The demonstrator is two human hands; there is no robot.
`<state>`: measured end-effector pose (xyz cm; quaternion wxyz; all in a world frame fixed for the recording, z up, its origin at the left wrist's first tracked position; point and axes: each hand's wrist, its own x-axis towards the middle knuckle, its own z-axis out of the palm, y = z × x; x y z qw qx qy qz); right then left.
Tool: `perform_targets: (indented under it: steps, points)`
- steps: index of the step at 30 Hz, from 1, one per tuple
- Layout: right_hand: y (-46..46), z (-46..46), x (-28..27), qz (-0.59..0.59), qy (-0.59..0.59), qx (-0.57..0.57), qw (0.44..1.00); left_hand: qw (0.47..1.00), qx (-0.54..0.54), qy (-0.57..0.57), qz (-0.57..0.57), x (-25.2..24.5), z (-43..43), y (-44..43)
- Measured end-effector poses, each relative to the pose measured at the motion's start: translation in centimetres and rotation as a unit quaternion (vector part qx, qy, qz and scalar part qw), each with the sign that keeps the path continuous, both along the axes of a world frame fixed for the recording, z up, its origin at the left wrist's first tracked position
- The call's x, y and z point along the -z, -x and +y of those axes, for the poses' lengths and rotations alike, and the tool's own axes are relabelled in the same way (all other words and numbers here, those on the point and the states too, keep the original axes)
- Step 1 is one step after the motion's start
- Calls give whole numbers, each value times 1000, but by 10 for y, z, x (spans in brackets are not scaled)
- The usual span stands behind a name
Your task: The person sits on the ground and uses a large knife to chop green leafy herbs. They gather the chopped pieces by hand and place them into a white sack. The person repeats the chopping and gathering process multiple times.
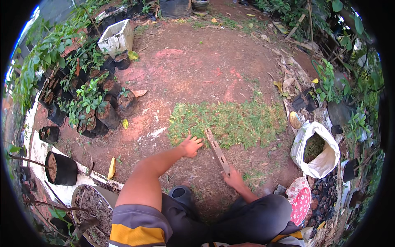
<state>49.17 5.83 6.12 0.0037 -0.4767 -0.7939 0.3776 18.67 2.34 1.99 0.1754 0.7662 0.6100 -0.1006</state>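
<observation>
My right hand (233, 178) grips the lower end of a flat strip with slots cut in it (218, 152), which looks like wood or metal. The strip's far end rests at the near edge of a rectangular patch of low green grass (228, 123). To the left of the strip, my left hand (192, 146) is held over the patch's near left edge with its fingers spread and nothing seen in it. Bare reddish soil (191, 68) surrounds the patch.
At the right stand an open white sack (298, 149) with green clippings inside and a red floral cloth (301, 202). Potted seedlings in black bags (108, 115), a white planter box (114, 43) and a large pot of soil (77, 197) line the left side.
</observation>
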Motion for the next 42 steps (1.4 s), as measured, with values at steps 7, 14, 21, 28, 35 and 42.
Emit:
perform_targets:
  steps: [7,14,21,28,35,42]
  points:
    - [-1,4,4,18,3,-10,1000,999,2,-29,-17,3,-1,3]
    - [-2,4,-2,-35,16,3,999,1000,8,-18,-13,8,2,3]
    - [-2,1,-2,15,13,-3,1000,1000,2,12,-1,10,2,3]
    - [1,4,-3,-11,-2,-19,1000,1000,6,-16,4,10,0,4]
    - [-1,0,4,58,-64,0,996,999,0,24,21,7,4,4]
    - [0,19,-1,18,-14,-16,1000,999,-16,33,7,7,8,2]
